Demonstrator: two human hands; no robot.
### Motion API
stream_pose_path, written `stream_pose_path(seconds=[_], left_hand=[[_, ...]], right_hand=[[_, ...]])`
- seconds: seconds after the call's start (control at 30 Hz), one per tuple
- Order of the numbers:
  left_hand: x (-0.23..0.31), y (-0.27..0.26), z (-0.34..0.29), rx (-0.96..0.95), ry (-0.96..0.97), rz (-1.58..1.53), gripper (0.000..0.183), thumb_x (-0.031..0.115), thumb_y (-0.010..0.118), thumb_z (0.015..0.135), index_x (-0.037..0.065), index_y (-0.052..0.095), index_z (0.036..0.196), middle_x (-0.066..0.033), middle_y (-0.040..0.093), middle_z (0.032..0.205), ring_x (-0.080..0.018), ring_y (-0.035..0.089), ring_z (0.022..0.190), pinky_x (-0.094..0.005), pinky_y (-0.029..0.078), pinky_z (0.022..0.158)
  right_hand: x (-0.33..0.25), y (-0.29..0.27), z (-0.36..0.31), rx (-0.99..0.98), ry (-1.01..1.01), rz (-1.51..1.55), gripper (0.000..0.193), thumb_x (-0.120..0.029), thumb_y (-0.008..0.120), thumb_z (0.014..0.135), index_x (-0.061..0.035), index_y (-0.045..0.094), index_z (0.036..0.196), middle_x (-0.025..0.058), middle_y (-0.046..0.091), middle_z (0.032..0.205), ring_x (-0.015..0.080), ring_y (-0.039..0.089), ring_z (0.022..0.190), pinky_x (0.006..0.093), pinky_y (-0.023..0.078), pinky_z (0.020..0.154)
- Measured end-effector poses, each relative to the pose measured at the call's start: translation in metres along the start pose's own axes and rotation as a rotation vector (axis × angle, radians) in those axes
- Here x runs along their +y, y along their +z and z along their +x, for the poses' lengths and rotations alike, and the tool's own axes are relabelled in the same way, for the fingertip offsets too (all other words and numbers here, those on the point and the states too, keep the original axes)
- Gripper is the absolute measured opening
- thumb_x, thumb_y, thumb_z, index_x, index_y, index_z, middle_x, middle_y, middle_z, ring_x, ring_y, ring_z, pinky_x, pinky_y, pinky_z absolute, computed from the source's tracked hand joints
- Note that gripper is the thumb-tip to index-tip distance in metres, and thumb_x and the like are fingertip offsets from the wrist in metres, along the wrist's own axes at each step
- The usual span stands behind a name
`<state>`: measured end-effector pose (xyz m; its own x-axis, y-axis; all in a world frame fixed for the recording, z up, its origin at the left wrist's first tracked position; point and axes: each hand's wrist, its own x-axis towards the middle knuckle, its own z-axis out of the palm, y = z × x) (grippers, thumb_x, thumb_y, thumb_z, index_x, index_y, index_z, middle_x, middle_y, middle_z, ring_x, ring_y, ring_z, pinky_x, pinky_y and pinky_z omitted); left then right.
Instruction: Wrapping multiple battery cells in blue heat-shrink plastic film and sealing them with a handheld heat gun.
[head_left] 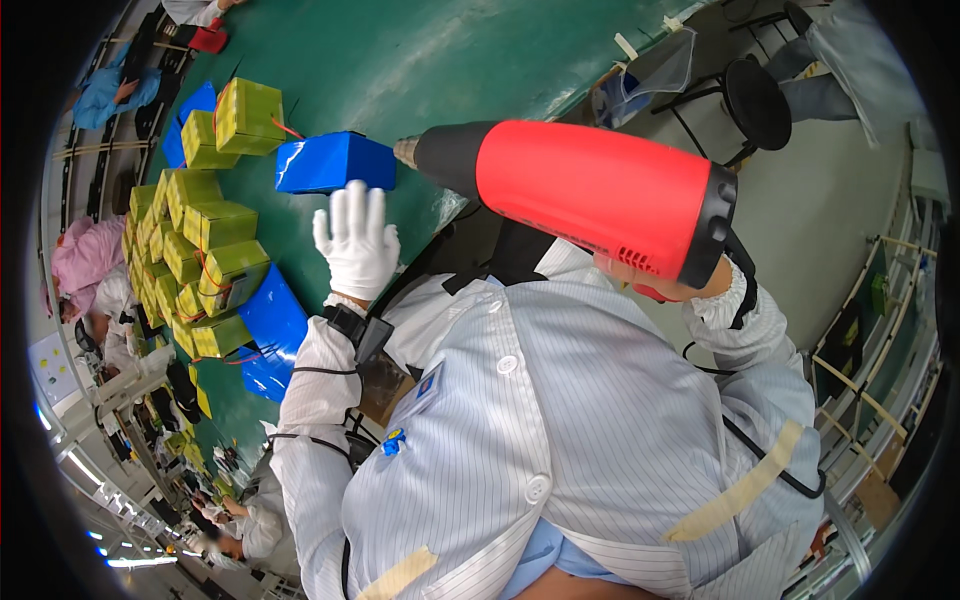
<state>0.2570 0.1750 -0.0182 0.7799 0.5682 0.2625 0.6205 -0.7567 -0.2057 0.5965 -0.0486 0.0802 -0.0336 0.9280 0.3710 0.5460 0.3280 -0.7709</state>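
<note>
A red heat gun point(600, 190) with a black front collar is gripped in my right hand point(650, 281), whose fingers are mostly hidden behind its body. Its metal nozzle point(406, 151) points left, close to the right end of a blue film-wrapped block point(335, 163) on the green table. My left hand point(358, 245), in a white glove, is open with the fingers extended. The fingertips reach the near edge of the blue block; whether they press on it I cannot tell.
Stacked yellow-green blocks point(225, 228) with red and black wires cover the table's left part. Blue film pieces point(275, 315) lie beside them. A black round stool point(757, 104) and a person's legs point(815, 90) are at upper right. Other people work along the left side.
</note>
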Motion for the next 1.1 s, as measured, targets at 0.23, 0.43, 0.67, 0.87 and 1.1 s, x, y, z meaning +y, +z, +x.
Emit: stream_pose_path(seconds=[0.23, 0.43, 0.67, 0.87, 1.1], left_hand=[[0.006, 0.002, 0.043, -0.464, 0.363, 0.591, 0.059, 0.021, 0.043, 0.096, -0.004, 0.044, 0.15, -0.0191, 0.037, 0.161, -0.0362, 0.026, 0.153, -0.0543, 0.012, 0.126], [0.008, 0.032, 0.049, -0.623, 0.477, 0.715, 0.06, 0.022, 0.041, 0.099, 0.0, 0.039, 0.154, -0.0164, 0.033, 0.164, -0.0351, 0.023, 0.154, -0.0533, 0.008, 0.127], [-0.002, 0.005, 0.062, -0.495, 0.41, 0.753, 0.061, 0.022, 0.041, 0.099, 0.0, 0.037, 0.156, -0.0178, 0.032, 0.164, -0.0343, 0.022, 0.155, -0.0542, 0.008, 0.127], [0.015, 0.048, 0.049, -0.714, 0.427, 0.71, 0.059, 0.022, 0.037, 0.102, -0.004, 0.035, 0.155, -0.0216, 0.028, 0.165, -0.0397, 0.021, 0.154, -0.0565, 0.008, 0.127], [-0.012, -0.002, 0.047, -0.388, 0.37, 0.533, 0.06, 0.022, 0.046, 0.094, 0.001, 0.045, 0.151, -0.014, 0.039, 0.16, -0.0305, 0.027, 0.153, -0.0548, 0.008, 0.127]], right_hand=[[0.005, -0.008, -0.011, -0.181, 0.32, 0.103, 0.029, -0.012, 0.08, 0.087, -0.0097, 0.074, 0.115, 0.0062, 0.073, 0.111, 0.0254, 0.07, 0.096, 0.0368, 0.057, 0.082], [-0.001, -0.005, -0.007, 0.055, 0.068, 0.093, 0.029, -0.013, 0.08, 0.087, -0.0061, 0.072, 0.114, 0.006, 0.072, 0.105, 0.0229, 0.07, 0.09, 0.0361, 0.057, 0.078], [-0.011, -0.024, -0.011, 0.012, 0.365, 0.406, 0.028, -0.013, 0.079, 0.088, -0.0029, 0.07, 0.113, 0.0059, 0.072, 0.102, 0.0218, 0.068, 0.088, 0.0356, 0.056, 0.077], [-0.012, -0.024, -0.006, 0.028, 0.327, 0.359, 0.028, -0.013, 0.078, 0.088, -0.0025, 0.07, 0.113, 0.006, 0.071, 0.1, 0.0218, 0.068, 0.088, 0.0356, 0.055, 0.077], [-0.01, -0.024, -0.005, 0.026, 0.314, 0.379, 0.032, -0.015, 0.079, 0.088, -0.0035, 0.069, 0.116, 0.0061, 0.071, 0.105, 0.0225, 0.068, 0.092, 0.0355, 0.055, 0.079]])
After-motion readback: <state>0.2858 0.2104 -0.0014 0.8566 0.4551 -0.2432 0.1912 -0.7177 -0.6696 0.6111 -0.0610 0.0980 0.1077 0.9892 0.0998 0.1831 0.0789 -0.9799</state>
